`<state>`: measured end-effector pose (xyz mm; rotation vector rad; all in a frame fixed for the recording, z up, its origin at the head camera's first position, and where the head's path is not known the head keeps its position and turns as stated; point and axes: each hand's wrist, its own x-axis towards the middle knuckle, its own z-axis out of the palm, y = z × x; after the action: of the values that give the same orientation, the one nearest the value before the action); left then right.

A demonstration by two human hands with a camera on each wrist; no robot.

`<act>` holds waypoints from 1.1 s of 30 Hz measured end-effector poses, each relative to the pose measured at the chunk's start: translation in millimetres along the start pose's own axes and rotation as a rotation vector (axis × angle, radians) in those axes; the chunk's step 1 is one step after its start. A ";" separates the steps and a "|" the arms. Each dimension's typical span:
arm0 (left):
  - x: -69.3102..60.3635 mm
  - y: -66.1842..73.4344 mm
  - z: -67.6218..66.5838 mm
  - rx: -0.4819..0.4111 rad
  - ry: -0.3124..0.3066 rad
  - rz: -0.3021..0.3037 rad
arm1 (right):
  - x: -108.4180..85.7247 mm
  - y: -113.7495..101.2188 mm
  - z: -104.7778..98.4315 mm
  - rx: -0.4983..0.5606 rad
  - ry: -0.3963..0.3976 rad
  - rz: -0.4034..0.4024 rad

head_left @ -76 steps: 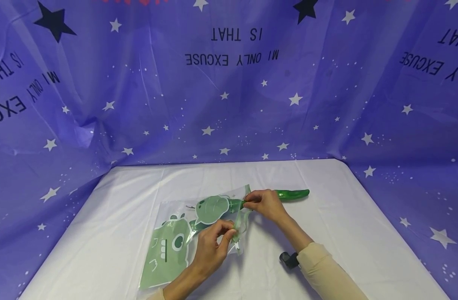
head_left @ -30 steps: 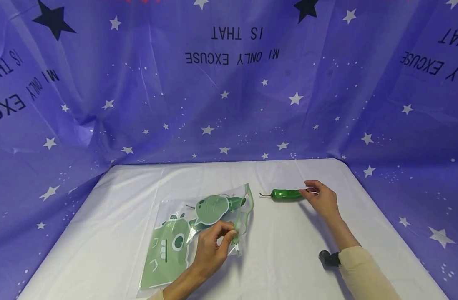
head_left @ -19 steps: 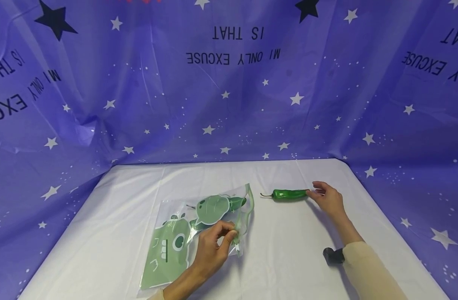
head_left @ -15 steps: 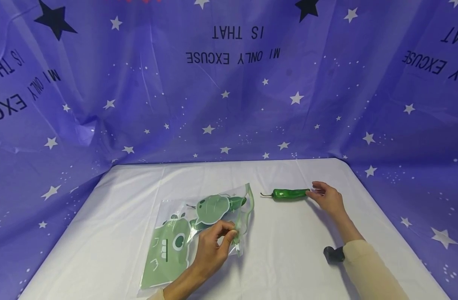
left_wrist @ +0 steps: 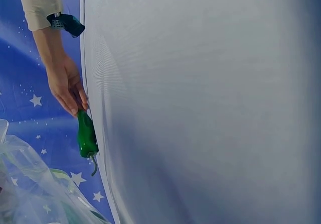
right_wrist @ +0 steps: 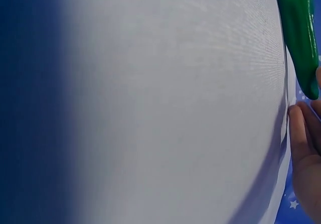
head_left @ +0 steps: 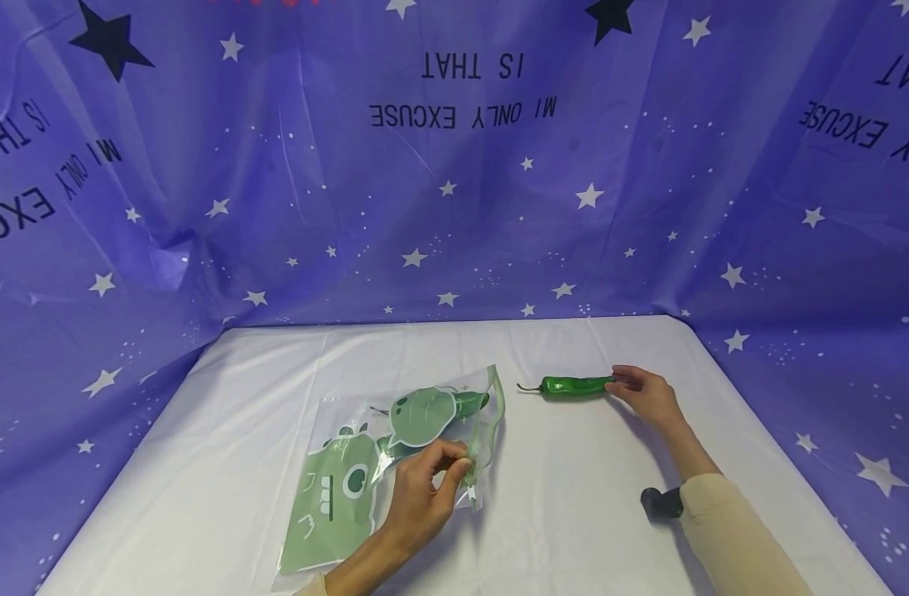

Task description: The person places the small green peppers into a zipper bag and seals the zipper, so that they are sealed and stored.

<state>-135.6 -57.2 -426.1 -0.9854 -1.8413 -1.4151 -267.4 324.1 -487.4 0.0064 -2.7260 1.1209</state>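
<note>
A clear zip bag (head_left: 328, 497) printed with green cartoon figures lies on the table in the head view. My left hand (head_left: 422, 492) pinches its green-edged mouth between thumb and fingers. Inside, partly hidden by the print, is a green pepper (head_left: 469, 404), its thin stem poking out at the left of the print; a second green shape (head_left: 391, 449) shows below it. Another long green pepper (head_left: 574, 386) lies right of the bag, stem pointing left. My right hand (head_left: 651, 400) has thumb and fingertips at its tip and appears to pinch it. The left wrist view shows this pepper (left_wrist: 87, 136) too.
A white cloth covers the table (head_left: 559, 513). A purple star-printed curtain (head_left: 454, 207) rises behind and on both sides. A small dark device (head_left: 661, 504) sits at my right wrist by the sleeve. The bag's mouth faces the loose pepper.
My right hand let go of the pepper in the bag's mouth and moved right to the loose pepper's tip, where its fingers have drawn together. The left hand stays on the bag.
</note>
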 end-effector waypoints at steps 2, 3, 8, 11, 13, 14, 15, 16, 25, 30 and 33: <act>-0.1 0.5 -0.4 0.001 0.001 -0.002 | 0.7 -0.8 1.2 -0.008 0.001 -0.012; -0.2 0.8 -0.6 0.002 0.002 -0.003 | 1.1 -1.2 1.7 -0.016 0.002 -0.019; -0.2 2.2 -0.6 0.012 0.002 -0.010 | 2.4 -2.6 1.9 -0.032 -0.012 -0.022; -0.9 2.3 -0.7 0.019 0.003 -0.013 | 1.9 -4.0 1.8 -0.028 -0.018 -0.002; -1.1 2.1 -0.8 0.021 0.004 -0.012 | 1.0 -4.7 1.9 -0.021 -0.018 0.013; -1.2 2.0 -0.9 0.021 0.004 -0.011 | 0.4 -5.2 1.8 -0.008 -0.019 0.022; -1.3 1.9 -0.9 0.021 0.005 -0.008 | 0.0 -5.2 1.9 0.016 -0.020 0.033; -1.2 1.8 -1.0 0.018 0.005 -0.007 | -0.3 -5.2 2.0 0.048 -0.024 0.043; -0.9 1.5 -0.3 0.011 0.004 -0.010 | -5.1 -2.8 -4.6 0.235 -0.040 0.082; -0.3 2.0 -0.7 0.002 0.004 -0.042 | -10.4 -14.6 -14.0 0.247 -0.010 0.050; 1.5 2.4 -1.6 -0.001 0.007 -0.058 | -12.3 -23.0 -19.4 0.315 -0.017 0.031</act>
<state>-134.3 -58.1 -423.3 -0.9336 -1.8783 -1.4519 -250.1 320.3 -460.1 0.0196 -2.5415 1.5524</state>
